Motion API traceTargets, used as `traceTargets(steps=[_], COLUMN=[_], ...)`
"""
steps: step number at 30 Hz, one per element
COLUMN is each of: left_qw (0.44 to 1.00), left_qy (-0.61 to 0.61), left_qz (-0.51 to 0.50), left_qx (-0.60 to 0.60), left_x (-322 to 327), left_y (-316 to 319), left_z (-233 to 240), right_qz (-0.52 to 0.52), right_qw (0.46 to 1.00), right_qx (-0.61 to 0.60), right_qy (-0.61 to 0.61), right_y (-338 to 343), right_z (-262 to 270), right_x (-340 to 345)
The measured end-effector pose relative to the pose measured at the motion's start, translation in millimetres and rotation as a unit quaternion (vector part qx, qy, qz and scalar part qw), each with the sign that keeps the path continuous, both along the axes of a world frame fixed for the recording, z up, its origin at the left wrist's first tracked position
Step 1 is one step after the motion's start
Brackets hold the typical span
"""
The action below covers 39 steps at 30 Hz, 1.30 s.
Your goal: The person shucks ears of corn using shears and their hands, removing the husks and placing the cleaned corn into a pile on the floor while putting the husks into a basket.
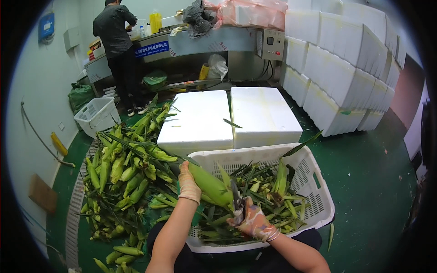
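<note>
My left hand (189, 184), in a pale glove, grips an ear of corn (211, 186) in its green husk by the upper end. The ear slants down to the right, above a white plastic crate (218, 246). My right hand (254, 220), in a patterned glove, holds pruning shears (239, 204) whose blades are at the ear's lower end. Whether the blades touch the husk I cannot tell. Cut leaves and husk trimmings (254, 181) fill much of the crate below both hands.
A heap of unhusked corn (126, 174) spreads over the floor at left. Two white foam boxes (196, 117) stand beyond the crate. Stacked foam boxes (336, 61) rise at right. A person (114, 37) stands at a steel machine (211, 41) at the back, near a smaller white crate (97, 114).
</note>
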<state>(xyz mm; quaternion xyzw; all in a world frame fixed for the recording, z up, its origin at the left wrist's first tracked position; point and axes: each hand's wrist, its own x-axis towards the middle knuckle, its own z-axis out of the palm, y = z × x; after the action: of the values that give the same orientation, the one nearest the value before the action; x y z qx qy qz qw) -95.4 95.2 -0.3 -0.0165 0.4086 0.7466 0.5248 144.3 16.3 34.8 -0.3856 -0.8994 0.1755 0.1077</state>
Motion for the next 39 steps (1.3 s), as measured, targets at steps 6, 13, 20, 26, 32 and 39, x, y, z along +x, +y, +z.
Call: traceTargets(steps=[6, 13, 20, 26, 32, 39], left_qw=[0.99, 0.968, 0.998, 0.994, 0.994, 0.993], left_qy=[0.105, -0.114, -0.046, 0.086, 0.065, 0.013], left_qz=[-0.087, -0.19, 0.012, -0.03, -0.034, -0.117], left_qx=[0.046, 0.118, -0.032, -0.06, -0.085, 0.003], left_x=[-13, 25, -25, -1, 16, 41], left_y=[-15, -12, 8, 6, -2, -17], left_z=[-2, 5, -19, -23, 2, 21], right_qz=[-0.035, -0.075, -0.237, -0.326, -0.254, -0.149], right_qw=[0.974, 0.918, 0.842, 0.665, 0.893, 0.955], right_qx=[-0.167, -0.139, -0.116, -0.096, -0.148, -0.079], right_qy=[0.148, 0.363, 0.47, 0.665, 0.34, 0.242], right_y=[-7, 10, 41, 68, 62, 30], right_z=[-17, -12, -57, -9, -34, -53], right_x=[-3, 12, 35, 62, 55, -24])
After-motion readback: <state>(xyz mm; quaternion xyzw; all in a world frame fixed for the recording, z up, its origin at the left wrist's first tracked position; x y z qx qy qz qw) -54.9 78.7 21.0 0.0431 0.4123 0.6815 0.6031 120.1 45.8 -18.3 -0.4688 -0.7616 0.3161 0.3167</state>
